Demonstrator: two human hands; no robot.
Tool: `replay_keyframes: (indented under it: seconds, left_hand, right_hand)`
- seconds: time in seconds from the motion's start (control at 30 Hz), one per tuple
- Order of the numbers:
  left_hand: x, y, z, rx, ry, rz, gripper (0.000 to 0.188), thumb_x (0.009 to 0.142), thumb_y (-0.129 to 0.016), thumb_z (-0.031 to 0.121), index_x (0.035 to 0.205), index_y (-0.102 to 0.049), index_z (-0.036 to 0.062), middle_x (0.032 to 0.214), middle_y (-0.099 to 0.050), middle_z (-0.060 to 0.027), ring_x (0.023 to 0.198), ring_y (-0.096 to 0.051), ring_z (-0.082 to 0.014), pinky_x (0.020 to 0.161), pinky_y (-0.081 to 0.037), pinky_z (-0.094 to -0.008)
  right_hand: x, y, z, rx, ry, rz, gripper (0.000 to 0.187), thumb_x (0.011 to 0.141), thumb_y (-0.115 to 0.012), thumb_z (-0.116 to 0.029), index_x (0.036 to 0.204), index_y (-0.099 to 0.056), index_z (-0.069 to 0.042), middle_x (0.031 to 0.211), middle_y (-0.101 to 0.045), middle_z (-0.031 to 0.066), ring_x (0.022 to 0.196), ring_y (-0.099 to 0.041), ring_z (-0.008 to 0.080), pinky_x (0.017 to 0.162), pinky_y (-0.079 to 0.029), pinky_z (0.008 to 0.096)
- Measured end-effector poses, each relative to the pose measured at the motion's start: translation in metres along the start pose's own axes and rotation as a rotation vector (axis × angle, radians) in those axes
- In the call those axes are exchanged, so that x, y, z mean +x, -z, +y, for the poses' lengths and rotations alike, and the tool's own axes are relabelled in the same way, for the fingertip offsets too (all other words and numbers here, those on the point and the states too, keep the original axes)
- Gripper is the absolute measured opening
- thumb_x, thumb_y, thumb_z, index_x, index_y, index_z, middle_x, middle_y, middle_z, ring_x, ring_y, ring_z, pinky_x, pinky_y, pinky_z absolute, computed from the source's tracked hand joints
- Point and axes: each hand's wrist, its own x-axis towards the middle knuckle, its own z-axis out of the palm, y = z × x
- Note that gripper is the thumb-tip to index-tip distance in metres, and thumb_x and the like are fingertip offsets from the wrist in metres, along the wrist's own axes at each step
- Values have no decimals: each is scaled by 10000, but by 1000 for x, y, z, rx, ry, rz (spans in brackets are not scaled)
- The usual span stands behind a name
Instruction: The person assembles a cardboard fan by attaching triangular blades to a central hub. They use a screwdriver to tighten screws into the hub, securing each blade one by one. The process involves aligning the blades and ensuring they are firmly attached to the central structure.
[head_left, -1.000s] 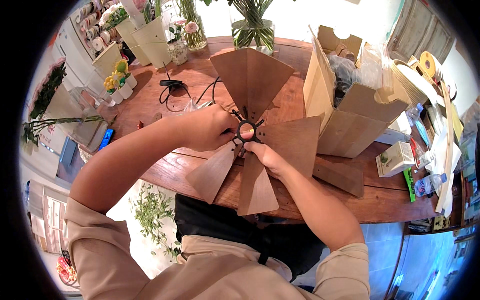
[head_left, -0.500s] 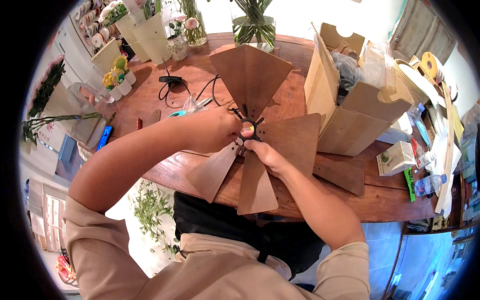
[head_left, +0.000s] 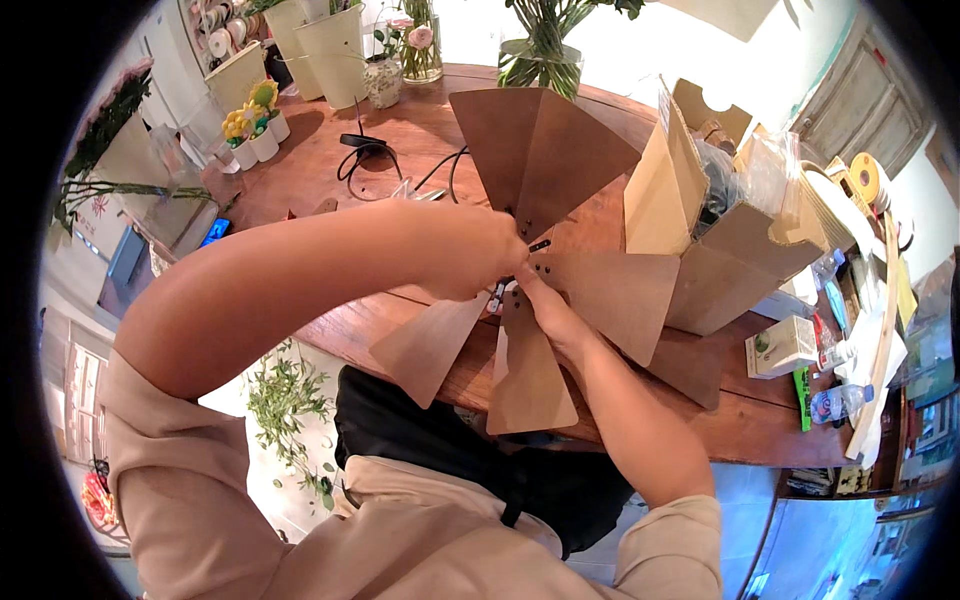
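A fan blade assembly (head_left: 535, 385) with broad brown wood-grain blades spreads out above the table's near edge. My left hand (head_left: 485, 250) is closed over its hub from the left, hiding most of the black ring. My right hand (head_left: 548, 305) pinches the hub from below right, its thumb against my left hand. A small black blade bracket (head_left: 540, 246) sticks out just right of my left fist. Dark screws dot the inner ends of the blades. Whatever lies inside my fingers is hidden. One separate brown blade (head_left: 695, 370) rests on the table, partly under the right-hand blade.
An open cardboard box (head_left: 735, 270) with plastic-wrapped contents stands at right. Beyond it are a small carton (head_left: 780, 347), a bottle (head_left: 842, 403) and a tape roll (head_left: 867, 178). A black cable (head_left: 370, 150) and flower vases (head_left: 540, 68) occupy the far side of the wooden table (head_left: 280, 190).
The blade assembly has turned and tilted a little, its far blade swinging right. My left fist has come over the hub, covering the ring that showed before. The view has shifted slightly.
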Motion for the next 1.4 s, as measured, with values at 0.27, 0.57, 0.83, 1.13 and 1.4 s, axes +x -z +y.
replay_keyframes:
  seconds: [0.27,0.57,0.83,1.13,1.4]
  left_hand:
    - [-7,3,-8,125,-206,28,85,830,-616,20,828,-681,-34,777,-681,-194,741,-686,-390,658,-554,-443]
    - [-98,-55,-72,-1057,412,954,227,951,-554,-1,1111,-716,5,796,-599,-3,656,-529,-73,584,-433,-240]
    - [-87,-120,-11,-1790,163,902,485,933,-700,281,1315,-571,12,1026,-631,-53,835,-637,-120,693,-539,-273]
    - [-37,-114,19,-1819,377,1145,155,1000,-630,149,912,-624,21,777,-612,-13,631,-575,-86,534,-433,-229]
    - [-10,-116,32,-2001,344,1224,156,1005,-605,107,891,-616,1,748,-626,-32,588,-602,-96,506,-468,-235]
  right_hand:
    - [13,48,4,-246,-115,-172,589,1057,-497,-458,1427,-511,0,1368,-568,60,1270,-515,168,1076,-402,326]
    - [-8,7,-39,40,-219,-172,462,1051,-540,-361,1379,-550,-36,1303,-539,104,1073,-632,206,913,-561,332]
    - [-7,-37,-72,-129,-113,-264,544,990,-632,-453,1349,-576,-48,1211,-633,107,967,-631,163,794,-577,320]
    - [-6,-8,-59,127,-101,-153,510,1022,-584,-370,1398,-514,-33,1103,-692,161,884,-715,225,646,-612,319]
    - [-28,-6,-28,234,320,-285,698,910,-710,-339,1461,-432,-13,1323,-585,138,1238,-573,282,987,-519,423]
